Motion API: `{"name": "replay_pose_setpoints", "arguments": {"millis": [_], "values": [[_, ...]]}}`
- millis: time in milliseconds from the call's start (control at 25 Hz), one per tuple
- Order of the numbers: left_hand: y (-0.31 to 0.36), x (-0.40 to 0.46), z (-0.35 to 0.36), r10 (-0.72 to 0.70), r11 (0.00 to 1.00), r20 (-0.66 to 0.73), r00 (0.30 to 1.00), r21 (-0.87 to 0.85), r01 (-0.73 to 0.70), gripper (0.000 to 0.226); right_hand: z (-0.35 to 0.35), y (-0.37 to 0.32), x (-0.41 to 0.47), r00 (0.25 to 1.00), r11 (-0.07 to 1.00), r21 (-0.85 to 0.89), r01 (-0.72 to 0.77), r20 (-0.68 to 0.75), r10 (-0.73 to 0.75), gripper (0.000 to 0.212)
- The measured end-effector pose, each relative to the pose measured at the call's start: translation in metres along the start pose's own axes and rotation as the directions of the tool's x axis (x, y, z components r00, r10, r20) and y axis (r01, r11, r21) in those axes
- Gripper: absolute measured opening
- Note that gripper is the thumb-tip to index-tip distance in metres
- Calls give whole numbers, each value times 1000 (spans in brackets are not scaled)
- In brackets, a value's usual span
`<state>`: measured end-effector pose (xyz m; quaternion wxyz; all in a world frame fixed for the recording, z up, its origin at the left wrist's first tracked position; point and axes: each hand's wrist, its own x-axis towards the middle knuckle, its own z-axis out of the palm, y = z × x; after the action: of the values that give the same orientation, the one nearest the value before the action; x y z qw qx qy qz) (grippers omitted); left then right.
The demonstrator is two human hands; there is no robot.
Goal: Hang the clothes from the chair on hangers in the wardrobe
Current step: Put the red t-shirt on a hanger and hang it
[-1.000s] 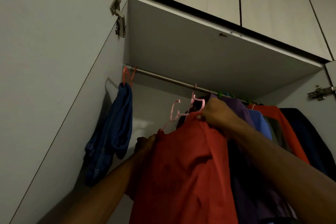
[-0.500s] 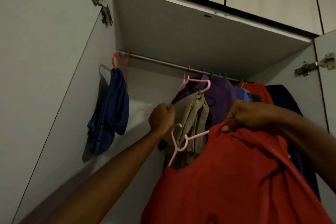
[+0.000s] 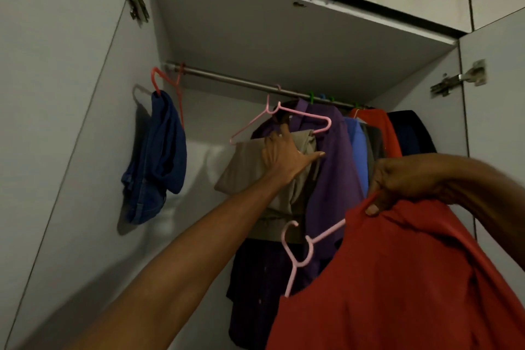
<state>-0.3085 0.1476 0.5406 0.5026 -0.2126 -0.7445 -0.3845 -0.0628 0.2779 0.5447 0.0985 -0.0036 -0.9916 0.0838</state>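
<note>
Fingers of the left hand [image 3: 281,156] spread on beige trousers [image 3: 255,173]; right hand [image 3: 403,182] pinches red shirt [image 3: 412,278] inside wardrobe [image 3: 284,37].

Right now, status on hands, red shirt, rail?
Left hand flat on khaki garment. Right hand grips red shirt on pink hanger, not yet on rail.

Plain red shirt [image 3: 412,278] at five o'clock on a pale pink hanger [image 3: 301,253], beige trousers [image 3: 255,173] over another pink hanger [image 3: 284,119] at centre, purple shirt [image 3: 335,156] beside them, blue jeans [image 3: 159,156] at nine o'clock on a coral hanger [image 3: 162,77].
</note>
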Motion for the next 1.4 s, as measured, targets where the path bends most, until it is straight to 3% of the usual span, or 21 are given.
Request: {"name": "replay_pose_setpoints", "arguments": {"millis": [120,280,440,560,800,1040,1200,1400], "values": [[4,2,13,98,992,99,990,70,-105,115,-1,15,-4,994,997,-9,-77,-80,76,22],[7,6,23,134,979,48,990,149,-140,88,-2,28,-5,974,989,58,-133,-177,142,31],[8,10,20,129,962,-58,990,249,-111,84,2,34,8,934,980,121,-157,-305,187,32],[-3,18,9,190,930,5,982,321,-182,85,4,30,17,929,985,65,-159,-329,171,30],[-45,29,-27,190,958,52,980,208,-197,61,19,24,34,946,992,16,-125,-300,124,30],[-67,33,-62,81,991,101,992,97,-91,41,23,2,59,908,997,-43,-67,-416,43,32],[-73,28,-66,20,1000,33,999,2,-20,76,22,-27,91,853,986,-150,-73,-521,-16,36],[-78,22,-65,-6,931,-122,993,361,50,21,17,-57,127,749,990,-122,-73,-662,-27,33]]}}
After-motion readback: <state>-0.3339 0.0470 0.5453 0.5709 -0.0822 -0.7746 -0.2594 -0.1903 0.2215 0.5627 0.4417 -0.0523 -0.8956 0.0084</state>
